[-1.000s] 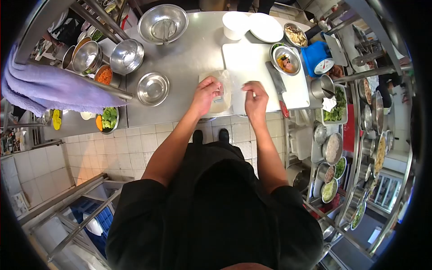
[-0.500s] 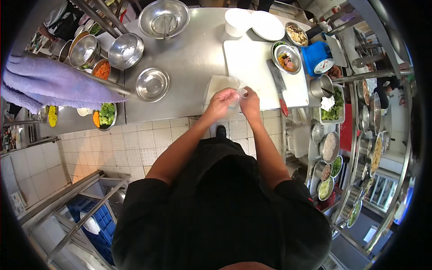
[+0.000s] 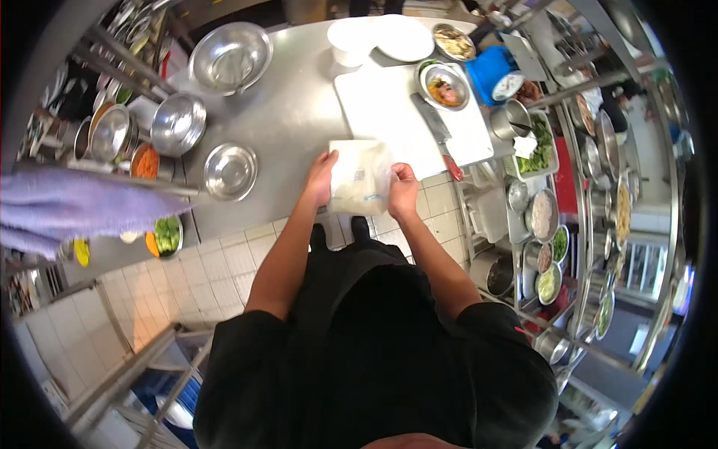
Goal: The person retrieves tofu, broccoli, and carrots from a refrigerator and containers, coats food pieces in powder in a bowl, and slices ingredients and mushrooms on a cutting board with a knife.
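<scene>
A clear plastic bag [image 3: 360,178] with pale, whitish contents and small blue print hangs flat between my hands, at the front edge of the steel table. My left hand [image 3: 320,178] grips its left side, thumb on the face towards me. On the right side, my right hand [image 3: 403,191] pinches the bag's edge with curled fingers. Just beyond the bag lies a white cutting board [image 3: 381,112]. A cleaver [image 3: 431,120] with a red handle rests on it, near a steel bowl [image 3: 444,86] of orange and pink food.
A shallow steel bowl [image 3: 230,172] stands left of my hands, and a larger bowl [image 3: 231,58] behind it. A blue scale [image 3: 490,75] and a deep pot [image 3: 511,120] are at the right. A purple towel [image 3: 90,209] hangs over a rail at the left.
My hands have moved apart to opposite sides of the bag, which now hangs spread out facing me. Before, they were close together at its top edge. The camera view has shifted slightly.
</scene>
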Tool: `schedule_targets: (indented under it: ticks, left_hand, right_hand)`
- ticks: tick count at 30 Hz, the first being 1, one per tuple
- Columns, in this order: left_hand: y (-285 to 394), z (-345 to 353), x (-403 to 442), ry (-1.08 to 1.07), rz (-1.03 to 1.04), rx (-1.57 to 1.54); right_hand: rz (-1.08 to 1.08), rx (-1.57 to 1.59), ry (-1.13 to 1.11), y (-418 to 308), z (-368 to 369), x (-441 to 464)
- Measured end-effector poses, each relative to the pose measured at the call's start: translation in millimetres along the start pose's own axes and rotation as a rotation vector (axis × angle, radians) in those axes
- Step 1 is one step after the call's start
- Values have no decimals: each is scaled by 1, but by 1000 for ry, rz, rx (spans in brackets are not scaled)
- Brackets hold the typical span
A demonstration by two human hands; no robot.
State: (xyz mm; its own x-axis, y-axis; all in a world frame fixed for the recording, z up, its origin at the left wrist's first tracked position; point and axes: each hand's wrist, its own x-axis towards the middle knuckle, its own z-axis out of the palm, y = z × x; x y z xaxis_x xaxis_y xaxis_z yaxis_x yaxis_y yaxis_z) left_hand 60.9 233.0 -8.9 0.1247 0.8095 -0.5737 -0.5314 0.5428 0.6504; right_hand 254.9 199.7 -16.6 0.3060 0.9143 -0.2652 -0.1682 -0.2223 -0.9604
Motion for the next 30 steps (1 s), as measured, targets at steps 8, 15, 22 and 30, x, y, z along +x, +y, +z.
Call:
schedule_targets:
  ticks: [8, 15, 22, 30]
  left_hand:
    - [-13, 10, 1, -548, -102, -274]
    - [32, 58, -20, -237, 48, 53]
    - [40, 93, -8, 19, 369, 258]
    - [33, 12, 76, -476, 61, -341]
  right_hand:
    - [-390, -635, 31, -71, -20, -24]
    - [32, -377, -166, -85, -34, -17]
    - [31, 17, -45, -93, -23, -29]
    - [-109, 177, -33, -28, -30, -2]
